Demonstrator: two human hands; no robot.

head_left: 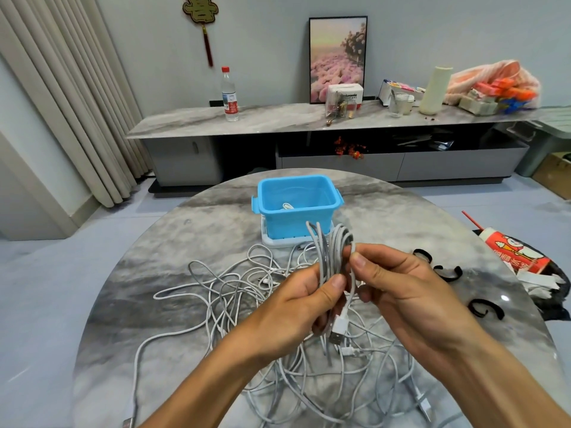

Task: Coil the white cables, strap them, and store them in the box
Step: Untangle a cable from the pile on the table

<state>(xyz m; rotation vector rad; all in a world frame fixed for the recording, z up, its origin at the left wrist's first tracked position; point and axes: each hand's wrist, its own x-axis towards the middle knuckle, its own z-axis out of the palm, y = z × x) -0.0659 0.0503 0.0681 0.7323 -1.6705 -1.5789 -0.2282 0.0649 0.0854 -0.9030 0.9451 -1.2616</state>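
Note:
My left hand grips a coiled white cable held upright above the table, thumb pressed across the loops. My right hand pinches the same coil near its top with thumb and fingers. The cable's USB plug hangs below my hands. A tangle of loose white cables sprawls on the round marble table. A blue box stands open behind the coil with a bit of white cable inside. Black straps lie on the table to the right.
The blue box sits on a white lid. A red printed paper cup with a straw lies at the table's right edge over dark material. Beyond the table stands a long low cabinet with a bottle and clutter.

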